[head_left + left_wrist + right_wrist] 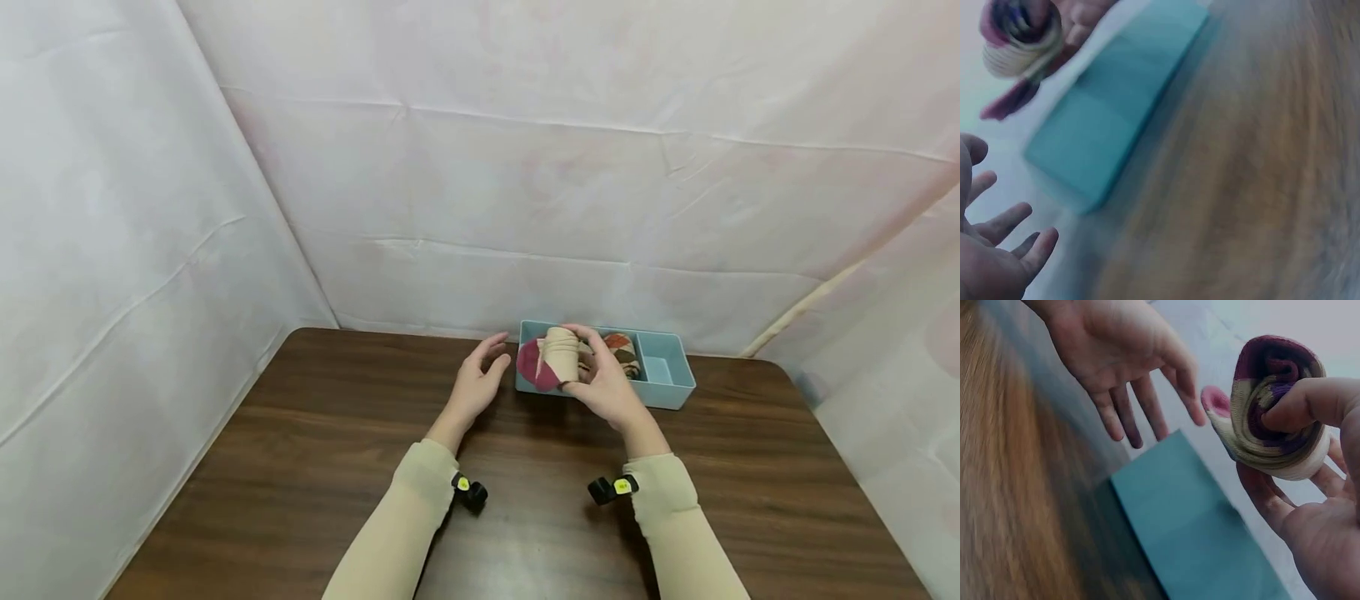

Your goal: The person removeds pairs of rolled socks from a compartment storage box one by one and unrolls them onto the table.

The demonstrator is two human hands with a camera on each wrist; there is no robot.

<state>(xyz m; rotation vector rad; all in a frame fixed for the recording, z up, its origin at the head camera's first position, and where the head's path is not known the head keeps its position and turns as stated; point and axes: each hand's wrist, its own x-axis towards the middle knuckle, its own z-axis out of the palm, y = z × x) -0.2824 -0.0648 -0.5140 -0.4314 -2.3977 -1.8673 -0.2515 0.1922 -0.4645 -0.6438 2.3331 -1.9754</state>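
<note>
My right hand [611, 392] grips a rolled-up sock [561, 354], cream with a magenta toe, above the left part of a light blue box [667, 396]. In the right wrist view, the thumb presses into the spiral end of the rolled sock [1272, 406], which shows purple and cream layers; a pink-tipped end sticks out loose. To the left of the sock, my left hand [477, 385] is held with its fingers spread and touches nothing. Another patterned rolled sock [622, 354], orange and green, lies in the box's middle, partly behind my right hand.
The box stands at the back edge of a dark wooden table [337, 450]. Its right compartment [662, 367] shows a bare floor. Pale cloth [480, 192] hangs behind the table and along both sides.
</note>
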